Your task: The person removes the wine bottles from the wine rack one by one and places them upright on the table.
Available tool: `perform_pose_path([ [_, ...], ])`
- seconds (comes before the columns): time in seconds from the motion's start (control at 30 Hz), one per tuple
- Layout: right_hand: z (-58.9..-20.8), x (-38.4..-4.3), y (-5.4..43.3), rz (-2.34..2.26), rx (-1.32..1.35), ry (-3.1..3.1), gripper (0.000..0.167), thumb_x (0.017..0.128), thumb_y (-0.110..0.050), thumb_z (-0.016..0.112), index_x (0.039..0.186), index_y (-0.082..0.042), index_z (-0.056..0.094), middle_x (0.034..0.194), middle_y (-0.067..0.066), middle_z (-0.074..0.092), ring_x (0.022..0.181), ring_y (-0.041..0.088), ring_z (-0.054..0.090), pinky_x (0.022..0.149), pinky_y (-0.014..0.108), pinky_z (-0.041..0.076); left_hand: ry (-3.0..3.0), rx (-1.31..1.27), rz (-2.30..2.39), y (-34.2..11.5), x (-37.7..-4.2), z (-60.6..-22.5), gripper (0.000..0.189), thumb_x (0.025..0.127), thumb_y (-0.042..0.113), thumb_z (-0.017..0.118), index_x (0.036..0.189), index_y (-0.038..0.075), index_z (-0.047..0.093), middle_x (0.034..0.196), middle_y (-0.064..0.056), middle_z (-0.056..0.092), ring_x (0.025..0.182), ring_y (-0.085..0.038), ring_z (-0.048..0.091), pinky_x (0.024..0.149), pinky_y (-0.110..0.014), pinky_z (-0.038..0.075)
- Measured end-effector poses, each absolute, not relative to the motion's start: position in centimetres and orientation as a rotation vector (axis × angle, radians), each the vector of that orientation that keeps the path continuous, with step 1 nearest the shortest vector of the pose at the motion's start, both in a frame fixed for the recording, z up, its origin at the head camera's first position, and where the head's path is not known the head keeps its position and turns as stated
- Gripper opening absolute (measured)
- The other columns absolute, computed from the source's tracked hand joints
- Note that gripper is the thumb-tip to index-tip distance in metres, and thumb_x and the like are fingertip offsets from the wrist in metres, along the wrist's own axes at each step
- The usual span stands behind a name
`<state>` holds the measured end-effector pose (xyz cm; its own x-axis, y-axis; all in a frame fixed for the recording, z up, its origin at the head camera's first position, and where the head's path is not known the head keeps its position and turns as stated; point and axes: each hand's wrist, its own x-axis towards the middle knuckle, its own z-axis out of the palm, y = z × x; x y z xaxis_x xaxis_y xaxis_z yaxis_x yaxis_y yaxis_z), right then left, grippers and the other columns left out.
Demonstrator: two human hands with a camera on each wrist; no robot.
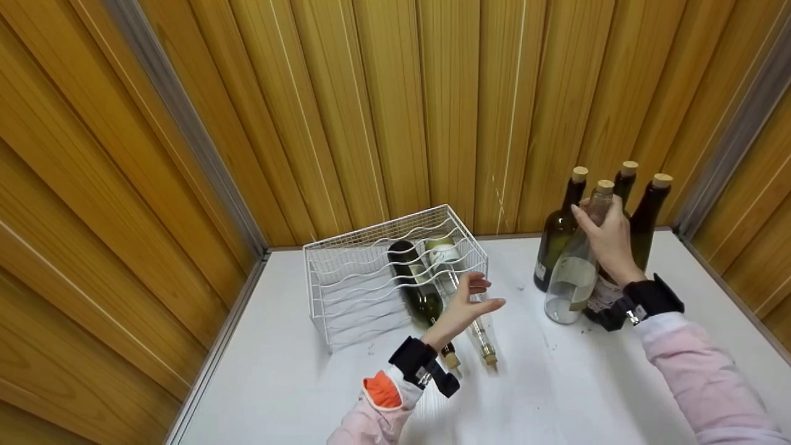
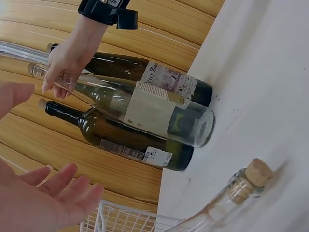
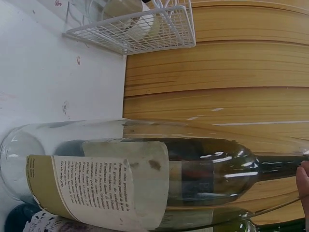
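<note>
Right hand (image 1: 609,232): fingers and thumb wrapped round the neck of a clear glass bottle (image 1: 571,281), which hangs below the palm, leaning slightly. Smooth, see-through cylinder, rounded shoulder, pale cork (image 1: 605,185) just above the fingers; cream paper label, printed, tan band at one edge. Cannot tell whether its base touches the table.

Close about the same hand, three dark glass bottles, upright, glossy, corked: one to its left (image 1: 556,241), one just behind (image 1: 625,179), one to its right (image 1: 649,216).

Left hand (image 1: 463,309): nothing held, fingers loosely bent, thumb apart. Beyond it and to its left, a white wire rack (image 1: 371,233): fine square mesh at the back, wavy rods across. Two bottles lie in the rack, necks toward the person: a dark green glass one (image 1: 426,300), neck passing under the left wrist, and a clear glass one (image 1: 442,253), pale label, neck running beneath the fingers to a grainy cork (image 1: 490,358).

Under both hands, a smooth white table (image 1: 278,395), speckled in places; beyond them, grooved wood-grain panelling (image 1: 395,111).
</note>
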<state>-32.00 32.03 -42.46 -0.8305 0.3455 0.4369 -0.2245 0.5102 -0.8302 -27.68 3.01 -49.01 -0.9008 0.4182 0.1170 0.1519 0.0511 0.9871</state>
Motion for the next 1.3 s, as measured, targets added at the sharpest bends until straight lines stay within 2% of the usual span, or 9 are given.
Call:
perform_pose_path([
  [0.2,-40.9,-31.8,31.3,1.298,0.078,-1.979,0.070,0.104,-0.010,0.066,0.161,0.012,0.030,0.155,0.033,0.047,0.143,0.027,0.051,0.119,0.017,0.037,2.221,0.774,1.980,1.7,-31.0,-50.3,0.065,0.096,0.030,0.082,0.145,0.002,0.050,0.139,-0.018,0.066,0.132,-0.027,0.063,0.115,-0.039,0.055],
  [0.37,-40.5,-32.1,30.0,1.047,0.298,-1.802,0.069,0.105,-0.016,0.065,0.156,0.017,0.033,0.165,0.037,0.038,0.163,0.042,0.033,0.140,0.039,0.022,2.323,0.712,2.007,0.3,-29.8,-46.3,0.050,0.099,0.009,0.074,0.139,-0.009,0.051,0.138,-0.032,0.064,0.131,-0.043,0.064,0.113,-0.045,0.057],
  [0.6,-40.5,-31.6,25.6,0.787,0.691,-1.702,0.062,0.100,-0.002,0.066,0.154,0.014,0.041,0.168,0.020,0.049,0.162,0.008,0.037,0.137,0.028,0.026,2.538,0.597,1.939,-1.8,-30.6,-43.6,0.048,0.098,0.009,0.072,0.137,-0.010,0.054,0.136,-0.033,0.065,0.130,-0.045,0.064,0.115,-0.047,0.055],
  [0.7,-41.1,-31.7,24.2,0.704,0.864,-1.691,0.060,0.099,-0.002,0.067,0.153,0.016,0.046,0.169,0.013,0.051,0.163,0.007,0.037,0.136,0.027,0.027,2.621,0.562,1.903,-2.8,-31.2,-43.0,0.045,0.097,0.009,0.073,0.134,-0.011,0.055,0.132,-0.033,0.066,0.126,-0.045,0.064,0.113,-0.048,0.054],
  [0.8,-42.2,-31.8,23.3,0.620,0.973,-1.743,0.051,0.108,-0.012,0.064,0.147,0.018,0.052,0.158,0.026,0.058,0.161,0.012,0.043,0.135,0.023,0.028,2.672,0.534,1.874,-4.4,-32.8,-43.8,0.045,0.097,0.012,0.074,0.132,-0.009,0.055,0.130,-0.031,0.066,0.124,-0.043,0.064,0.114,-0.052,0.053],
  [1.0,-44.7,-31.3,22.3,0.550,1.011,-1.938,0.054,0.118,-0.031,0.051,0.141,0.018,0.058,0.135,0.035,0.065,0.125,0.045,0.065,0.129,0.009,0.023,2.981,0.519,1.719,-9.0,-43.0,-53.8,0.054,0.092,0.055,0.081,0.119,0.014,0.057,0.114,-0.005,0.062,0.109,-0.017,0.059,0.102,-0.030,0.049],
  [1.13,-46.1,-30.8,22.0,0.526,1.004,-2.081,0.043,0.108,-0.015,0.069,0.139,0.015,0.060,0.130,0.032,0.069,0.118,0.044,0.068,0.110,0.027,0.058,3.050,0.373,1.601,-11.6,-40.9,-50.6,0.058,0.090,0.052,0.081,0.119,0.010,0.056,0.117,-0.011,0.061,0.113,-0.025,0.059,0.105,-0.041,0.051],
  [1.23,-47.3,-30.4,21.8,0.535,0.999,-2.159,0.046,0.096,-0.002,0.079,0.136,0.013,0.062,0.126,0.029,0.071,0.116,0.041,0.070,0.090,0.053,0.064,3.128,0.182,1.428,-13.4,-40.4,-49.0,0.057,0.091,0.036,0.081,0.124,-0.002,0.054,0.128,-0.025,0.060,0.124,-0.042,0.059,0.113,-0.059,0.048],
  [1.3,-48.1,-30.2,21.6,0.570,1.003,-2.196,0.046,0.094,0.001,0.080,0.134,0.013,0.063,0.125,0.028,0.071,0.116,0.041,0.071,0.091,0.053,0.065,3.177,0.061,1.302,-14.9,-41.4,-49.4,0.062,0.090,0.038,0.083,0.127,-0.002,0.053,0.134,-0.026,0.058,0.131,-0.044,0.057,0.114,-0.060,0.049],
])
